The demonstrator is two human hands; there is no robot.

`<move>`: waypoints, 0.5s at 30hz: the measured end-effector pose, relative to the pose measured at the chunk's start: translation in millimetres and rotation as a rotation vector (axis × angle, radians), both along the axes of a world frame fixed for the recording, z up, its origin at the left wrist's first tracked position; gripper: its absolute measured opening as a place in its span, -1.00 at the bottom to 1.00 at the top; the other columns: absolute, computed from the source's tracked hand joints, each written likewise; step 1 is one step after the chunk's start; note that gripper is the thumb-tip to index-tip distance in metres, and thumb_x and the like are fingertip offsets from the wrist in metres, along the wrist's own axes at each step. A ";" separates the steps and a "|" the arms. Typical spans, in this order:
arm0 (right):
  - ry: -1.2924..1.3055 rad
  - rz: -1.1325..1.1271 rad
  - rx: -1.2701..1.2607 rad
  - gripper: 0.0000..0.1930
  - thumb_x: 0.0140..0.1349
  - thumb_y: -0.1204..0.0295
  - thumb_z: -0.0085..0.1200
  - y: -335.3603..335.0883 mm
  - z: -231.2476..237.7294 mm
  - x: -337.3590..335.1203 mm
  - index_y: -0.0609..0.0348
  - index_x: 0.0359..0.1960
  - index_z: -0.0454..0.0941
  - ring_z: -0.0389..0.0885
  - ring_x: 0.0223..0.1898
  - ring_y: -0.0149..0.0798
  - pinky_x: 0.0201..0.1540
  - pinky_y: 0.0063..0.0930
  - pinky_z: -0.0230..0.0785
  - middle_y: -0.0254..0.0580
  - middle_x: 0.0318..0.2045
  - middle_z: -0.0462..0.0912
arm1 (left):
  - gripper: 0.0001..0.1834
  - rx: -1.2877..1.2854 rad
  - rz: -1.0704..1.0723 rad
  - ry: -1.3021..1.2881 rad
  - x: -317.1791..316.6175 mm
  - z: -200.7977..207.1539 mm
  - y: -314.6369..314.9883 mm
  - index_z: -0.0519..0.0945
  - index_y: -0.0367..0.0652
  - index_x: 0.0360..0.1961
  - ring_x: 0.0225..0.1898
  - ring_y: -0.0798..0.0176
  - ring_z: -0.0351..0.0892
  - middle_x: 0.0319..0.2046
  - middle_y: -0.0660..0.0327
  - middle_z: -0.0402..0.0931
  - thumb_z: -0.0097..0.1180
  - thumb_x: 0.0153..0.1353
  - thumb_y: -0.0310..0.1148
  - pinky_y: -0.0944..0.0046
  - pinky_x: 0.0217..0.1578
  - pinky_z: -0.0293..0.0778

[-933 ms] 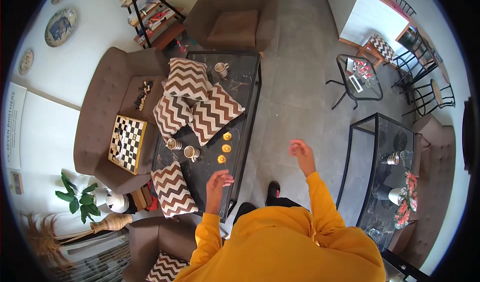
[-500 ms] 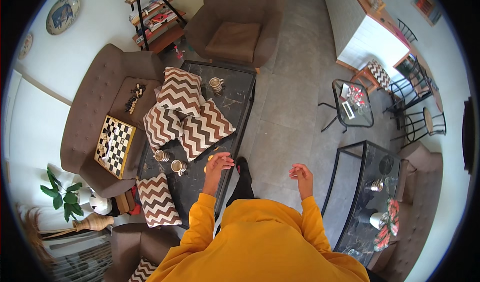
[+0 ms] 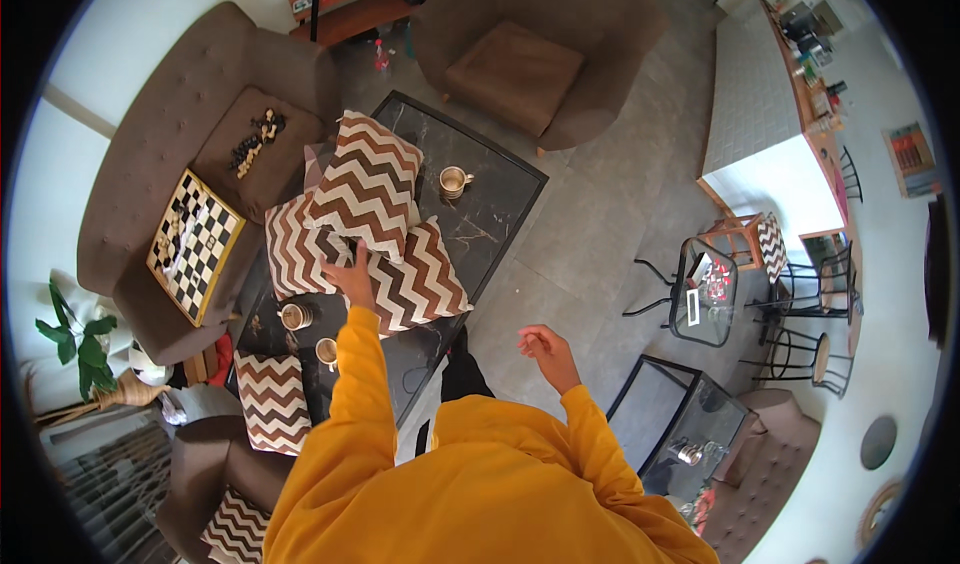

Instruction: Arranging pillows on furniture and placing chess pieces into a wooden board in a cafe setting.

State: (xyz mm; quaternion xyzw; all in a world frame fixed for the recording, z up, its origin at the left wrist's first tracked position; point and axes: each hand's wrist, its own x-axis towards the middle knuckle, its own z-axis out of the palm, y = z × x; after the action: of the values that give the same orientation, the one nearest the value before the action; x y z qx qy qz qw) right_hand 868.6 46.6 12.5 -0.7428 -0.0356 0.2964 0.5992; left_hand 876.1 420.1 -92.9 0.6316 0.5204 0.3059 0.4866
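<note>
Here's the top zigzag cushion (image 3: 365, 169), lying on two more zigzag cushions (image 3: 428, 289) on the dark marbled table (image 3: 490, 214), and the left hand (image 3: 348, 276) is right at its lower edge, at six o'clock! Fingers spread apart, no grasp to be seen; whether they touch the fabric, I can't tell. Out from the pile, a mug (image 3: 454, 182) stands at two o'clock, a second mug (image 3: 294, 316) at seven, and a lone cushion (image 3: 272, 404) lies beyond that one. Over at four o'clock, the right hand (image 3: 550, 356) hangs above the floor, fingers loosely bent, nothing in it. Nine o'clock: a chessboard (image 3: 212, 229) on the brown sofa (image 3: 150, 154). Between one and two, a wide armchair (image 3: 520, 74).
</note>
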 end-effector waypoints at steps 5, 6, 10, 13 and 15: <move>-0.032 0.067 0.009 -0.81 0.27 0.52 -0.18 30.2 3.6 37.8 0.22 -0.16 0.48 0.53 -0.37 -0.43 -0.24 -0.58 0.37 -0.26 -0.39 0.58 | 0.19 -0.089 0.033 0.072 36.2 -28.6 43.5 -0.01 -0.33 0.28 0.22 -0.10 0.14 0.19 -0.22 0.08 0.42 -0.21 0.08 0.10 0.19 0.13; -0.022 0.089 0.007 -0.80 0.26 0.53 -0.18 31.4 3.8 40.5 0.22 -0.16 0.48 0.54 -0.36 -0.42 -0.24 -0.58 0.37 -0.26 -0.39 0.58 | 0.22 -0.187 -0.012 -0.010 41.7 -34.4 50.1 -0.02 -0.36 0.29 0.23 -0.07 0.15 0.21 -0.20 0.08 0.42 -0.23 0.09 0.12 0.21 0.11; 0.017 0.124 -0.056 -0.79 0.25 0.54 -0.16 24.6 1.5 46.5 0.21 -0.14 0.49 0.55 -0.33 -0.41 -0.22 -0.56 0.38 -0.25 -0.39 0.58 | 0.23 -0.365 0.027 -0.017 60.7 -49.8 59.6 -0.01 -0.50 0.27 0.18 0.03 0.26 0.20 -0.13 0.18 0.42 -0.24 0.04 0.21 0.15 0.23; 0.047 0.130 -0.084 -0.80 0.25 0.53 -0.15 9.8 0.2 53.7 0.21 -0.13 0.48 0.56 -0.32 -0.39 -0.21 -0.56 0.38 -0.24 -0.39 0.58 | 0.08 -0.403 0.050 -0.060 66.4 -47.6 59.7 0.15 -0.52 0.20 0.11 0.00 0.35 0.15 -0.12 0.27 0.38 -0.20 -0.01 0.20 0.07 0.32; 0.007 0.173 -0.086 -0.80 0.26 0.53 -0.14 -1.7 -0.8 64.8 0.22 -0.13 0.48 0.56 -0.32 -0.38 -0.21 -0.56 0.38 -0.24 -0.39 0.58 | -0.02 -0.346 0.061 -0.099 72.9 -43.8 54.7 0.25 -0.52 0.14 0.07 -0.03 0.40 0.11 -0.14 0.34 0.36 -0.18 -0.03 0.19 0.03 0.36</move>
State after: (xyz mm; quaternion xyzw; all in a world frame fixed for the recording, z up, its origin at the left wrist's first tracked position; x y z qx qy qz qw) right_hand 933.4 44.9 11.7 -0.7611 -0.0848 0.3507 0.5391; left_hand 949.1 474.7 -136.6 0.5065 0.5596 0.2569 0.6036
